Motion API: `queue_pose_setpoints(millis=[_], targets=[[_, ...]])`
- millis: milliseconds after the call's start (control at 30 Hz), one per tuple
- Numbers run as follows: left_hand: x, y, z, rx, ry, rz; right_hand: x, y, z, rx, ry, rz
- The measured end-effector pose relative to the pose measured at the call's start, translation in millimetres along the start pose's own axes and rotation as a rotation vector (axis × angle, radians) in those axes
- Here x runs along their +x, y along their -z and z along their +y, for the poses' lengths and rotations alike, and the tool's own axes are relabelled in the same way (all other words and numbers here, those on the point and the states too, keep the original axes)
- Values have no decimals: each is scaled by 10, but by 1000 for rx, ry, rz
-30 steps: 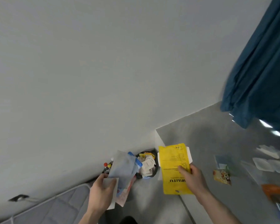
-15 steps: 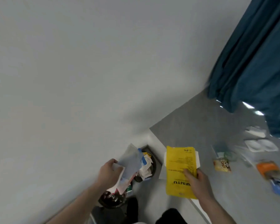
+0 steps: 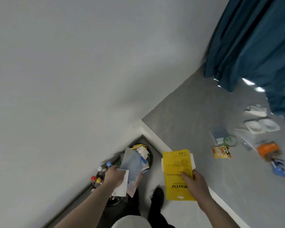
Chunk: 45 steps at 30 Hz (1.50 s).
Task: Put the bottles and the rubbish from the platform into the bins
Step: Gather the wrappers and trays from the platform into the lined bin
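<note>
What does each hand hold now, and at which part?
The left hand grips a bundle of grey, white and pink paper wrappers at its lower end. The right hand pinches the flat yellow paper bag at its right edge.

bare forearms [image 3: 89, 204], dark trousers [image 3: 156, 218], black shoe [image 3: 157, 197], pale top [image 3: 132, 222]

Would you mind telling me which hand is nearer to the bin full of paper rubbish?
Left. The left hand, gripping a bundle of wrappers, is just beside the bin full of paper rubbish, its wrappers reaching over it. The right hand, gripping the yellow packet, is farther right, by the platform edge.
</note>
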State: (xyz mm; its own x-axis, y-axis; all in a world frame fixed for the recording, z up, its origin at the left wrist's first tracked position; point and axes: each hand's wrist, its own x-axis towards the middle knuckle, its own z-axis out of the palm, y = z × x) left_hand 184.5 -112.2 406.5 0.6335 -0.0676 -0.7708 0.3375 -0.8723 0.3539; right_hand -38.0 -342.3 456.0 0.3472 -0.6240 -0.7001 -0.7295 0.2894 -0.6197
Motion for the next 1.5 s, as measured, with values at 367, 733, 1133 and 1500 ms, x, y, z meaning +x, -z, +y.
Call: queue_pose_setpoints(millis=[367, 733, 1133, 1500], targets=[[1496, -631, 53, 210, -37, -83, 1124, -629, 331, -99, -116, -63], [3411, -1514, -217, 228, 4, -187, 2430, -1569, 859, -64, -167, -131], [3751, -1476, -352, 620, -199, -295, 2987, -2098, 1191, -87, -239, -175], [3836, -1234, -248, 316, -347, 137, 3519, -2799, 1039, 162, -227, -367]])
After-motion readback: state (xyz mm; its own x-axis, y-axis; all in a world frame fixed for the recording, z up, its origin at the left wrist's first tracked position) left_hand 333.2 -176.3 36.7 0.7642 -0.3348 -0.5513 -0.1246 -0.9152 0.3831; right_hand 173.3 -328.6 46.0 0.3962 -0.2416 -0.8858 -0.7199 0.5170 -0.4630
